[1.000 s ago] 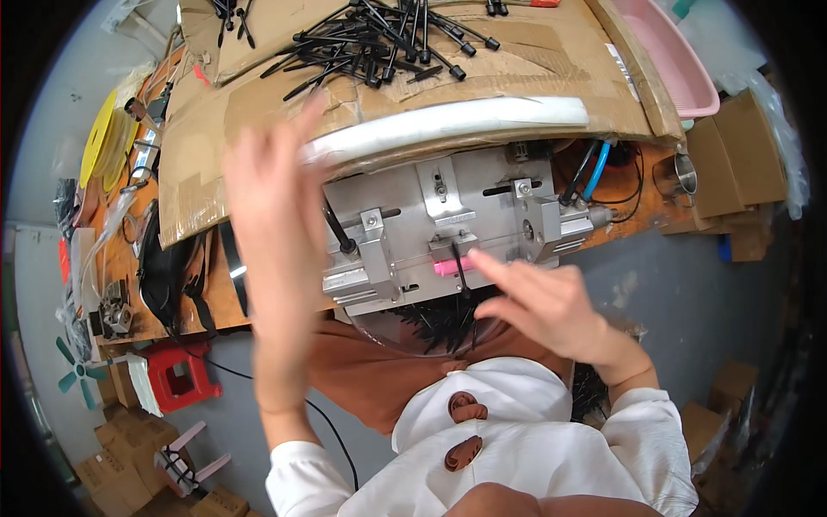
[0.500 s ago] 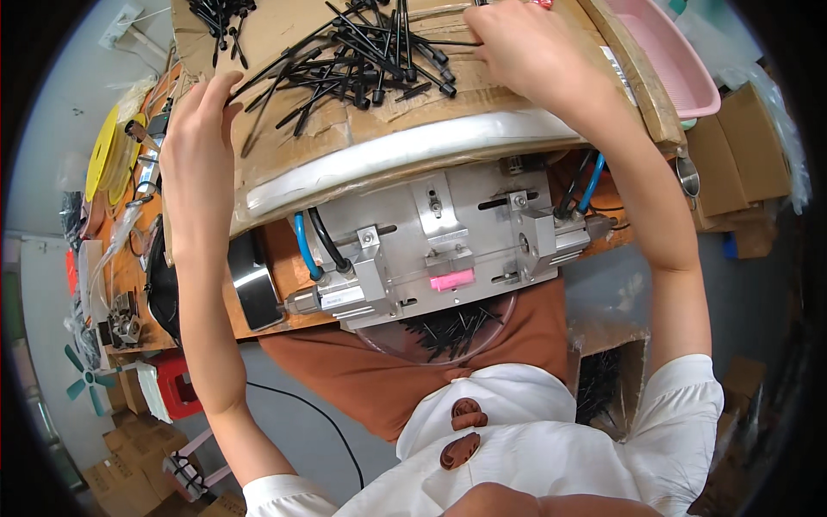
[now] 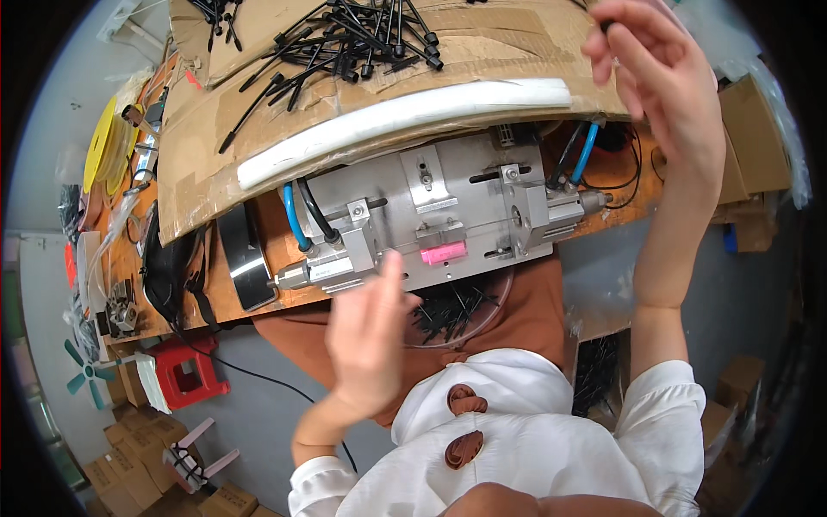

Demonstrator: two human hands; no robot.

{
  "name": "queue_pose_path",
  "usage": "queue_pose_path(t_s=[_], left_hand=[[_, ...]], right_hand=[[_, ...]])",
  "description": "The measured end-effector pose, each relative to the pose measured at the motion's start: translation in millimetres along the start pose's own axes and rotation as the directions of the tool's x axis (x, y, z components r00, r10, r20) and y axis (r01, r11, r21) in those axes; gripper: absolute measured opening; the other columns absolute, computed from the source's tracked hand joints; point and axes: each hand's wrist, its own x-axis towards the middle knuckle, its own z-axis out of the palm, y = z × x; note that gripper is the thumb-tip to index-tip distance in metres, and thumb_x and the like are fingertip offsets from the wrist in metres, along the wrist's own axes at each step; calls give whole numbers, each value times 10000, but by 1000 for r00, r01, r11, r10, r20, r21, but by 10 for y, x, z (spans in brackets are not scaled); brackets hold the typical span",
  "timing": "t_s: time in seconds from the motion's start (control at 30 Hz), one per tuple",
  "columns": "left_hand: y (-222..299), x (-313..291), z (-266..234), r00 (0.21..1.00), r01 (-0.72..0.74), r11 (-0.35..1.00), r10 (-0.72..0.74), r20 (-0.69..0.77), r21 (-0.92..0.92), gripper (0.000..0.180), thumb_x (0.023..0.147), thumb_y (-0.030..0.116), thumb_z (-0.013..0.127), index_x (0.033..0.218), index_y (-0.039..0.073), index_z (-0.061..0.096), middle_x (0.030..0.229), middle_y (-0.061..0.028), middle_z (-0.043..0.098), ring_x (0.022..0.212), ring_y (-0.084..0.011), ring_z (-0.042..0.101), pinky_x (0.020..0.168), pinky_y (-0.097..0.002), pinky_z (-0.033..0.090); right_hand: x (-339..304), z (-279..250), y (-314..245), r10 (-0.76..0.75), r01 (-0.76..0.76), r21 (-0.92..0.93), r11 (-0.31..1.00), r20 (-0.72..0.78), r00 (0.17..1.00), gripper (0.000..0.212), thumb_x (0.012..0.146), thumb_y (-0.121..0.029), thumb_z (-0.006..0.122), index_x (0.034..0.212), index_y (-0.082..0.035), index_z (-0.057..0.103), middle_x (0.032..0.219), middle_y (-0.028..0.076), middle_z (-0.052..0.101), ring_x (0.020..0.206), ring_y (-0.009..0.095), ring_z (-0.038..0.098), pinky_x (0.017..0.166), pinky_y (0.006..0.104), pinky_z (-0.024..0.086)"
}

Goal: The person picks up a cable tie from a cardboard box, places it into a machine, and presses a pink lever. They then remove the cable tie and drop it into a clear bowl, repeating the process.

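Note:
My left hand (image 3: 369, 336) is smeared by motion in front of the left side of a metal fixture (image 3: 405, 185); its index finger points up, and whether it holds anything is unclear. Out at the upper right, past the pile, is my right hand (image 3: 668, 86), its thumb and finger pinched around a small black piece (image 3: 606, 26). The rest of that piece cannot be made out. A heap of black rods with thick ends (image 3: 366, 39) lies on the cardboard (image 3: 482, 56). A pink block (image 3: 444, 252) sits at the front middle of the fixture.
Blue tubes (image 3: 294, 220) and black tubes run to the fixture's two end blocks. A phone (image 3: 247, 256) lies left of it. Below its front edge, a clear bowl (image 3: 495, 319) of black parts rests on my lap. A red stool (image 3: 185, 375) stands lower left.
My left hand has come down from the cardboard's left edge to the front of the fixture. My right hand has moved right, away from the heap.

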Motion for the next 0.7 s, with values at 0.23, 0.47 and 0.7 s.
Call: queue_pose_path(t_s=[0.23,0.47,0.7], left_hand=[[300,-185,602,991,46,995,-57,120,93,657,717,20,701,1327,-43,469,871,-81,527,773,-233,491,694,-346,432],[363,-131,601,977,95,995,-101,189,43,747,683,-15,717,1369,-28,423,898,-99,509,836,-266,487,746,-373,423],[357,-106,329,981,125,992,-120,153,-27,802,645,-68,736,1379,-33,414,967,-112,535,893,-266,492,782,-344,426]], right_hand=[[-523,227,63,7,8,201,980,-72,997,276,957,-137,548,1163,47,534,929,179,665,685,150,633,446,167,413],[-812,525,-208,15,-1,53,999,-266,964,197,883,-18,601,1068,36,561,906,162,675,736,130,628,481,170,432],[-1623,1172,300,-195,201,-374,906,54,979,631,682,74,723,1279,65,519,801,142,661,610,201,639,564,301,524]])
